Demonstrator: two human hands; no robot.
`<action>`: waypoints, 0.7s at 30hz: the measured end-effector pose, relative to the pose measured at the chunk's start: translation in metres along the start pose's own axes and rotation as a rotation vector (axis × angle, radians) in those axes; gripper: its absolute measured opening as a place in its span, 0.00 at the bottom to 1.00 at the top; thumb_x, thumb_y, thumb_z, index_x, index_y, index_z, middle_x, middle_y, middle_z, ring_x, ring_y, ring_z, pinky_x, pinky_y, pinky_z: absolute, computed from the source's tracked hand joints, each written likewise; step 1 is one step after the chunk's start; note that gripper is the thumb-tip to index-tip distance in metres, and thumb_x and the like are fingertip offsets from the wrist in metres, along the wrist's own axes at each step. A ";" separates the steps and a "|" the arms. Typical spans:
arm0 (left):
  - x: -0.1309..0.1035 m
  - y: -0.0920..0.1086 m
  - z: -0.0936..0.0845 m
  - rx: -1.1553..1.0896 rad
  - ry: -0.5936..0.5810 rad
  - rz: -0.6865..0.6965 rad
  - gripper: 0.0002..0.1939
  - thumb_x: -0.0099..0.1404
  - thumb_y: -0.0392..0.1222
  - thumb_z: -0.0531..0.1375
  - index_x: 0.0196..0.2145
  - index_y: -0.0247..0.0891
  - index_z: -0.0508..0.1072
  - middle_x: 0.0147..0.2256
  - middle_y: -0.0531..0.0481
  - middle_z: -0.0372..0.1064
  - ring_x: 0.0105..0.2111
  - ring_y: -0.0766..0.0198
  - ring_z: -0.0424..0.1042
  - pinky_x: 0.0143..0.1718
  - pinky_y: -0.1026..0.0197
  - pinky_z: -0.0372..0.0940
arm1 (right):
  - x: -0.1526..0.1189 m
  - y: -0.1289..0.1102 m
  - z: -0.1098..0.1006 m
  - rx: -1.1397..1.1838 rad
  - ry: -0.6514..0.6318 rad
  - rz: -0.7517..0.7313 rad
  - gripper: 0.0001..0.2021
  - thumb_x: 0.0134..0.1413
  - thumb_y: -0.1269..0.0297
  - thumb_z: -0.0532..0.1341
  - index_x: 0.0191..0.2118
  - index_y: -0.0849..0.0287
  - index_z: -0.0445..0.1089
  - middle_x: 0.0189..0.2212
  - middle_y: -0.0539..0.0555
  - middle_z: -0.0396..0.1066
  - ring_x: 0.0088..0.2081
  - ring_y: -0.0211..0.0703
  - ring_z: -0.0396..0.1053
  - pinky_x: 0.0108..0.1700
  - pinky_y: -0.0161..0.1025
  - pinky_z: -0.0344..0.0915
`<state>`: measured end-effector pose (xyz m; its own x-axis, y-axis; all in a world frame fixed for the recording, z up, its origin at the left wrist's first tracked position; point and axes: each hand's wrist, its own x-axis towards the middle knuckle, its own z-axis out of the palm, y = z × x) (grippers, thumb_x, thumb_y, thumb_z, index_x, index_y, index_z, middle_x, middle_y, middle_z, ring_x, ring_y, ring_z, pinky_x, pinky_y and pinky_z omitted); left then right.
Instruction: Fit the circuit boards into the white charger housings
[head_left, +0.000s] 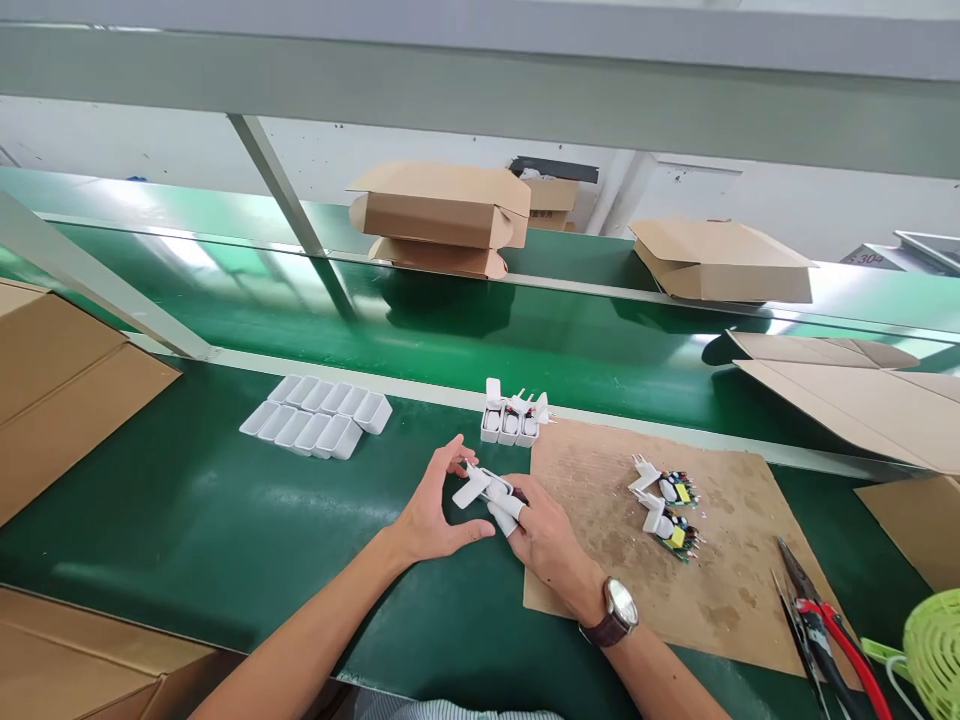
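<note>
Right hand, fingertips pinching a white plastic plug housing, apparently steadies it above the green worktop; left hand, thumb and fingers spread, curves beside it.

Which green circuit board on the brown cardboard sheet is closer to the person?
The lower green circuit board in the picture; the other green circuit board lies just beyond it, farther up the sheet.

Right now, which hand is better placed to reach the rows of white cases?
Likely the left hand: spread open, nearer the white cases, while the right hand grips a white casing.
</note>
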<state>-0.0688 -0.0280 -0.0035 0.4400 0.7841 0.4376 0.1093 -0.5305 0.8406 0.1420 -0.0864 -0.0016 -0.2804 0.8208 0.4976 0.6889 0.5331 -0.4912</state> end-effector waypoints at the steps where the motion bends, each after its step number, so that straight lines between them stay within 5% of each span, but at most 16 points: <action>1: 0.000 0.000 0.000 0.007 -0.011 -0.014 0.57 0.60 0.63 0.70 0.74 0.50 0.41 0.56 0.39 0.61 0.52 0.49 0.70 0.53 0.41 0.70 | 0.000 0.001 0.001 0.018 0.009 0.014 0.15 0.65 0.75 0.56 0.53 0.56 0.71 0.47 0.62 0.75 0.44 0.52 0.77 0.39 0.47 0.80; 6: -0.002 0.004 -0.001 0.134 -0.034 -0.004 0.67 0.52 0.61 0.76 0.74 0.50 0.39 0.54 0.41 0.61 0.49 0.49 0.70 0.51 0.40 0.72 | 0.007 -0.006 0.002 0.459 0.112 0.347 0.14 0.67 0.62 0.60 0.56 0.52 0.72 0.50 0.60 0.75 0.47 0.51 0.76 0.46 0.47 0.79; 12: -0.001 0.014 0.007 0.255 0.031 0.221 0.44 0.67 0.46 0.67 0.72 0.44 0.47 0.52 0.39 0.68 0.50 0.49 0.74 0.50 0.43 0.74 | 0.018 -0.017 -0.003 1.327 0.003 0.814 0.18 0.56 0.48 0.69 0.46 0.55 0.80 0.45 0.57 0.80 0.46 0.55 0.77 0.48 0.52 0.76; 21: 0.003 0.019 0.007 0.292 0.104 0.301 0.33 0.67 0.51 0.67 0.63 0.40 0.59 0.48 0.41 0.74 0.48 0.50 0.77 0.52 0.42 0.74 | 0.021 -0.027 -0.004 1.533 -0.014 0.963 0.15 0.48 0.53 0.74 0.38 0.58 0.81 0.41 0.59 0.81 0.46 0.57 0.78 0.54 0.54 0.72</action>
<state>-0.0592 -0.0384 0.0115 0.3999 0.6009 0.6921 0.2437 -0.7976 0.5517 0.1202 -0.0839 0.0249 -0.2091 0.9205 -0.3301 -0.5625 -0.3893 -0.7294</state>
